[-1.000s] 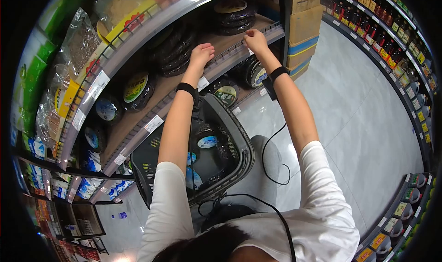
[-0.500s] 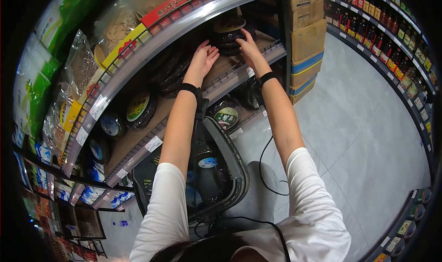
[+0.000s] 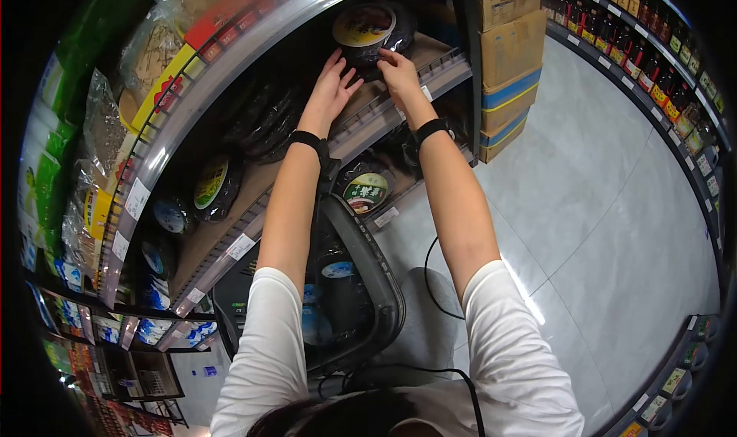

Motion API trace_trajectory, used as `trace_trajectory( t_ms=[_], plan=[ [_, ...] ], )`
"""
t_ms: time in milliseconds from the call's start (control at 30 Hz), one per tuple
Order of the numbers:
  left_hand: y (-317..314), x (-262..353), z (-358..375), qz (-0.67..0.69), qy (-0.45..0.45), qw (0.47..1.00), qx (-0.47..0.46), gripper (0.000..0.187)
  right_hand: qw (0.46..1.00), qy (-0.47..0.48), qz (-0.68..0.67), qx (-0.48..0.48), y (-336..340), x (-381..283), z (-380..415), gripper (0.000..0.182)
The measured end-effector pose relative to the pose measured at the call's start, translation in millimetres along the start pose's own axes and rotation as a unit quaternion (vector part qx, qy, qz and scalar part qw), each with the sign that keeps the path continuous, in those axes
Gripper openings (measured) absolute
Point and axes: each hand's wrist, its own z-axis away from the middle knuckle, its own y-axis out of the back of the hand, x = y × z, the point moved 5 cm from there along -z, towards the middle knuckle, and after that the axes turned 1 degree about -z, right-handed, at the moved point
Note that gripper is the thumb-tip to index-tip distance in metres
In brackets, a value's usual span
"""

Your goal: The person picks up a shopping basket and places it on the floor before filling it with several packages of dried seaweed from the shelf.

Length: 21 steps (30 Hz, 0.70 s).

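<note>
A round, dark, plastic-wrapped pack (image 3: 395,24) with a yellow and dark red oval label stands tilted on the shelf, its label facing me. My left hand (image 3: 330,92) is at the pack's lower left edge, fingers spread and palm turned inward. At the lower front edge, my right hand (image 3: 401,80) touches the pack with bent fingertips, not wrapped round it. Both wrists wear black bands. Left of my hands lie more dark packs (image 3: 269,122), stacked in shadow. The pack's rear is hidden.
Below my arms stands a black basket (image 3: 388,283) holding dark packs with blue labels. A lower shelf bears a pack with a green and white label (image 3: 365,191). Cardboard boxes (image 3: 510,61) are stacked to the right. A black cable (image 3: 436,283) hangs by my leg.
The pack now shows its label more fully and sits more upright in view. My right fingers have moved from its right side to its lower front edge. The camera view has shifted slightly.
</note>
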Motion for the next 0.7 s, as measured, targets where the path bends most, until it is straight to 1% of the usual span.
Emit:
trace_trajectory(
  t_ms=[33, 67, 133, 167, 333, 400, 433, 533, 667, 700],
  plan=[
    [0.4, -1.5, 1.6, -0.01, -0.011, 1.0, 0.005, 0.041, 0.999, 0.036, 0.019, 0.035, 1.2, 3.5, -2.7, 0.034],
    [-0.9, -4.6, 2.6, -0.021, -0.021, 1.0, 0.007, 0.041, 0.992, 0.101, 0.05, 0.062, 1.1, 1.7, -2.9, 0.029],
    [-6.0, -10.9, 4.5, -0.042, -0.033, 0.998, 0.014, 0.04, 0.987, 0.108, 0.078, 0.088, 2.7, 1.5, -3.4, 0.027],
    [-4.9, -15.6, 8.5, -0.052, -0.033, 0.998, 0.023, 0.039, 0.984, 0.097, 0.092, 0.117, 4.4, 3.2, -4.1, 0.025],
    [6.5, -25.2, 8.9, -0.045, -0.055, 0.997, 0.039, 0.039, 0.981, 0.098, 0.108, 0.129, 6.1, 4.6, -6.7, 0.023],
    [9.3, -29.0, 7.0, -0.054, -0.063, 0.996, 0.034, 0.039, 0.984, 0.085, 0.107, 0.113, 6.3, 5.5, -7.0, 0.019],
    [5.9, -29.3, 9.7, -0.036, -0.071, 0.996, 0.027, 0.042, 0.985, 0.098, 0.092, 0.11, 6.2, 8.4, -8.6, 0.018],
    [0.9, -28.8, 13.9, -0.045, -0.106, 0.993, 0.028, 0.044, 0.985, 0.097, 0.094, 0.104, 5.8, 10.7, -10.9, 0.016],
    [-3.6, -30.0, 17.6, -0.032, -0.126, 0.991, 0.035, 0.049, 0.988, 0.073, 0.1, 0.089, 5.4, 3.2, -4.7, 0.017],
    [-4.3, -30.3, 18.7, -0.048, -0.125, 0.99, 0.035, 0.05, 0.988, 0.07, 0.105, 0.085, 6.5, 2.4, -3.7, 0.017]
  ],
)
